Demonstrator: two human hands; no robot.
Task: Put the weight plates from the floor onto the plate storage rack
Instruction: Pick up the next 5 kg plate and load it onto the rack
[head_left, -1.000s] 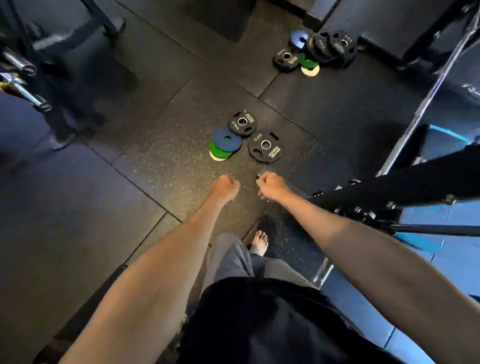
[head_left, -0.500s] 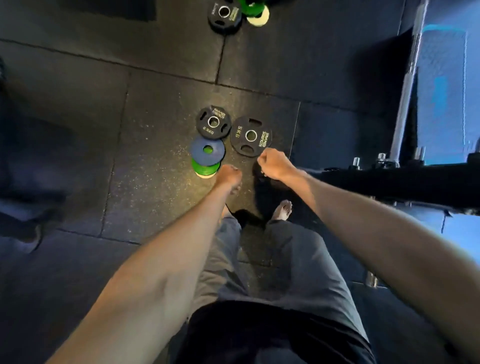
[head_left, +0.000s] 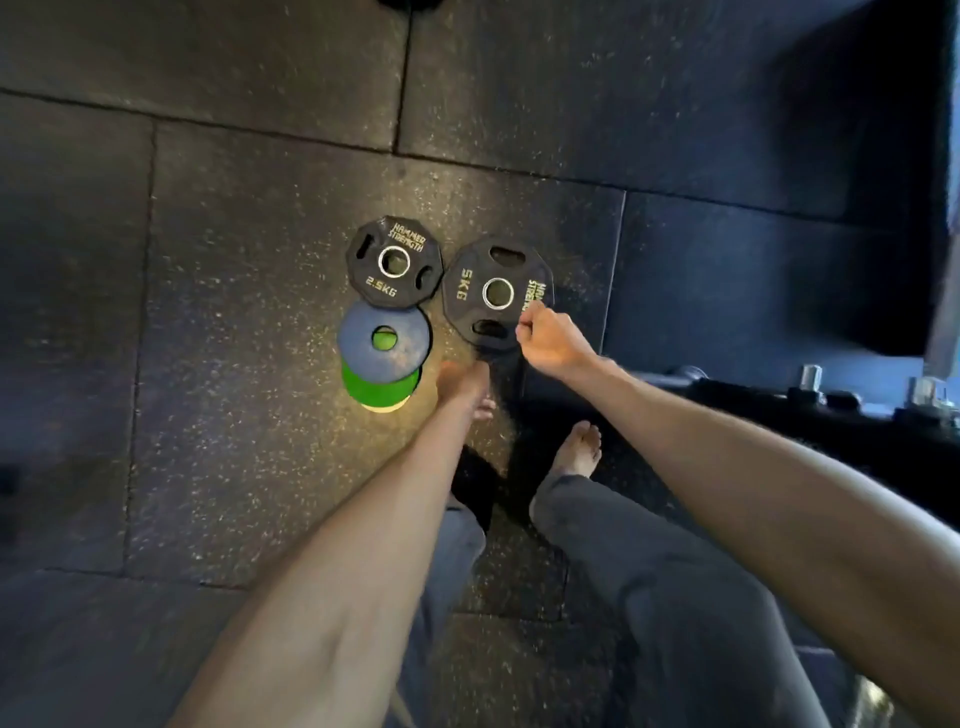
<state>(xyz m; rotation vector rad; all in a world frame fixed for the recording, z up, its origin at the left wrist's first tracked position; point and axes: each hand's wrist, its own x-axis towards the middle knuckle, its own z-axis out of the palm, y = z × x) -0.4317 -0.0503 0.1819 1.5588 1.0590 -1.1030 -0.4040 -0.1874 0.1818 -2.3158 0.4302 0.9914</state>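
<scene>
Speckled rubber floor tiles (head_left: 234, 312), dark and matt with straight seams, carried every plate; none had reached a rack. At the left a smooth blue disc (head_left: 363, 353) lay on a green disc (head_left: 379, 389), a pale sliver showing beneath. Just beyond sat the black 2.5 kg plate (head_left: 384, 292), many-sided, slotted, with a steel-ringed bore. The left hand (head_left: 462, 379) hung near the stack, touching nothing; its fingers were hidden behind the knuckles, so their state could not be told. Right of it lay the 5 kg plate (head_left: 467, 312), of the same moulded shape. The right hand (head_left: 556, 345) reached its near right rim, fingers (head_left: 525, 326) curled close there, though a firm hold could not be confirmed. Judging by this, the pick-up was beginning: the next move needed an edge lifted or a slot hooked. A dark frame (head_left: 831, 410) with chrome pegs stood at the right.
</scene>
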